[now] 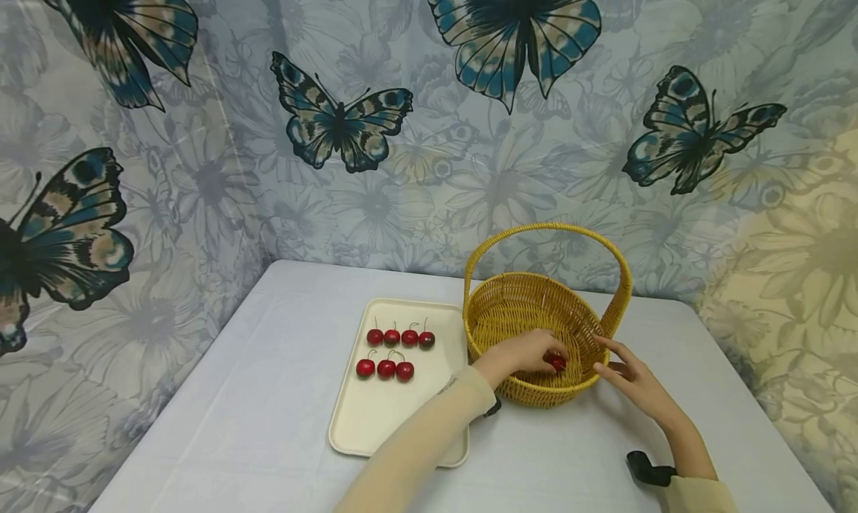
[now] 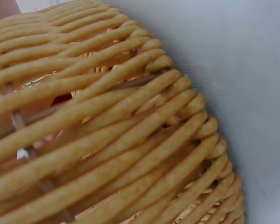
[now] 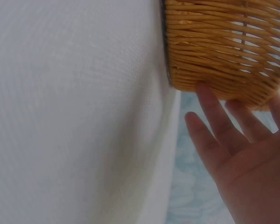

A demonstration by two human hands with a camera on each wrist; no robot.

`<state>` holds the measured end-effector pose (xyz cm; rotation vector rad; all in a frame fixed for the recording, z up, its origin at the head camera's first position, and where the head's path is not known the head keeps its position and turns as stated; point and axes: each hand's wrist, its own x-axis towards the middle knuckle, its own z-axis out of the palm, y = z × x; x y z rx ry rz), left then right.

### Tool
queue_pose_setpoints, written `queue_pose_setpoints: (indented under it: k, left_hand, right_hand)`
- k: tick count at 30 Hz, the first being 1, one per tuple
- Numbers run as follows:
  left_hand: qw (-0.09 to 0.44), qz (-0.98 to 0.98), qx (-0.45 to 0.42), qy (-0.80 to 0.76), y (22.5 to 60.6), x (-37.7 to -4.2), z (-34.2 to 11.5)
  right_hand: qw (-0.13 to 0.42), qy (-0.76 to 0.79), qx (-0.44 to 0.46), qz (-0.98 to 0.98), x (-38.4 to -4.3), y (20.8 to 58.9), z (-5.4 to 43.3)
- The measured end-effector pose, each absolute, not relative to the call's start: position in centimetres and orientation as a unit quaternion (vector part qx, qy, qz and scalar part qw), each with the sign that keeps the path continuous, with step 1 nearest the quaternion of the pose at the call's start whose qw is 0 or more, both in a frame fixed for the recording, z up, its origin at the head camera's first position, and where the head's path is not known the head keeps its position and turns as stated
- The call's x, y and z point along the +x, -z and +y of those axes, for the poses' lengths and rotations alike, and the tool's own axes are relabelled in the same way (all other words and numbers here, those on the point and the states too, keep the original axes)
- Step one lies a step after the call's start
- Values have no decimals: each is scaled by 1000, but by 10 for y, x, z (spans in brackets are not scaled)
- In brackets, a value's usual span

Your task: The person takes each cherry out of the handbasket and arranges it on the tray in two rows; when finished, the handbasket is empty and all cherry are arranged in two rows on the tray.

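My left hand (image 1: pixel 529 351) reaches over the near rim into a yellow wicker basket (image 1: pixel 536 400) with a tall arched handle. Its curled fingers hold a dark red cherry (image 1: pixel 555 361) low inside, partly hidden by the hand. In the left wrist view the basket's woven wall (image 2: pixel 130 116) fills most of the picture, with a bit of red showing through a gap. At the basket's right side, my right hand (image 1: pixel 633 379) touches the rim with spread fingers. The right wrist view shows that hand (image 3: pixel 252 158) with its fingertips against the woven side.
Left of the basket lies a cream tray (image 1: pixel 402 424) with two rows of cherries (image 1: pixel 386 368), stems on. A white cloth (image 1: pixel 268 424) covers the table. Behind it hangs a butterfly-patterned curtain (image 1: pixel 375 215). The basket's arched handle (image 1: pixel 550 226) rises above its rim.
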<state>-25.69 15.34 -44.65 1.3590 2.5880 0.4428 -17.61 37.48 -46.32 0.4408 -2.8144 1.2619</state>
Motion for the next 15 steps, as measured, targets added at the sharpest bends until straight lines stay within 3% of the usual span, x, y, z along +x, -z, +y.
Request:
queue_pose_setpoints:
  k: [15]
  left_hand:
    - [46,864,459,-199,444,-251,140]
  right_hand:
    - [9,-404,140,-904,-176,464,375]
